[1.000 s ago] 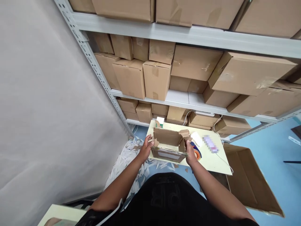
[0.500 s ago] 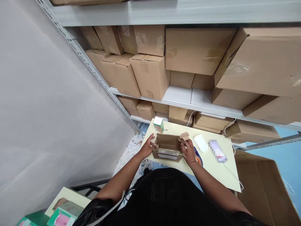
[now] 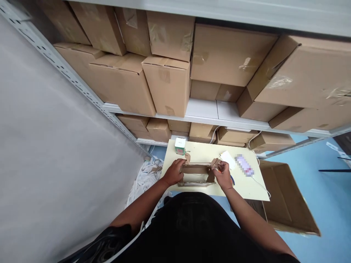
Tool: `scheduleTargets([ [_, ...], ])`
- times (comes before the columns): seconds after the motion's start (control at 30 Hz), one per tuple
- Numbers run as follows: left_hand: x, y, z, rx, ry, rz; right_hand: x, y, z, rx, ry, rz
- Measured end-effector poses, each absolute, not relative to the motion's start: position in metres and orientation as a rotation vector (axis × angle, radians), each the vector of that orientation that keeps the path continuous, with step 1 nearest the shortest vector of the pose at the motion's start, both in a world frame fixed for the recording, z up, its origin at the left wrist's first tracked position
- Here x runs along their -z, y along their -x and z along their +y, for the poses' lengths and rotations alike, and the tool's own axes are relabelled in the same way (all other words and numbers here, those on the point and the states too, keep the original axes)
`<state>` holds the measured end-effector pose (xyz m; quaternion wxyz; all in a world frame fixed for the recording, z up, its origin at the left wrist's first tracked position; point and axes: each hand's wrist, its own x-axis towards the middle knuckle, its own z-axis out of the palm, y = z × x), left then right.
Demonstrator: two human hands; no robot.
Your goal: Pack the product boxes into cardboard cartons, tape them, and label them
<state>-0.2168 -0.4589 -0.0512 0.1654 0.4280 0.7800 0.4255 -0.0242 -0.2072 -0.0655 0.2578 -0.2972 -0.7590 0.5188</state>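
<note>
Nearby, a small green-and-white box (image 3: 180, 146) beyond the open carton (image 3: 196, 169).

No text readable. Small box (image 3: 180, 145) at the table's (image 3: 245, 189) 10 o'clock: tiny marks on white top, too small to read. Pixelated item (image 3: 245, 165) at table's 3 o'clock: illegible. Black shirt (image 3: 189, 228), 6 o'clock in view: faint chest print, letters too dim.

Your left hand (image 3: 174, 172) hides part of the box (image 3: 196, 169), your right hand (image 3: 223, 176) most of the tape dispenser (image 3: 232, 180); the purple thing (image 3: 244, 165) is blurred.
</note>
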Motion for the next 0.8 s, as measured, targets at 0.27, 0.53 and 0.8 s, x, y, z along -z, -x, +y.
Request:
scheduleTargets([
  [0.27, 0.066, 0.221, -0.459, -1.236, -1.136, 2.259, 0.024, -0.004, -0.210, -1.019, 0.359, -2.619],
  [0.53, 0.058, 0.224, -0.454, -1.388, -1.068, 2.164, 0.028, -0.008, -0.192, -1.099, 0.111, -2.769],
  [0.8, 0.049, 0.233, -0.461, -1.358, -0.941, 1.958, 0.037, -0.008, -0.200, -1.070, 0.194, -2.741],
])
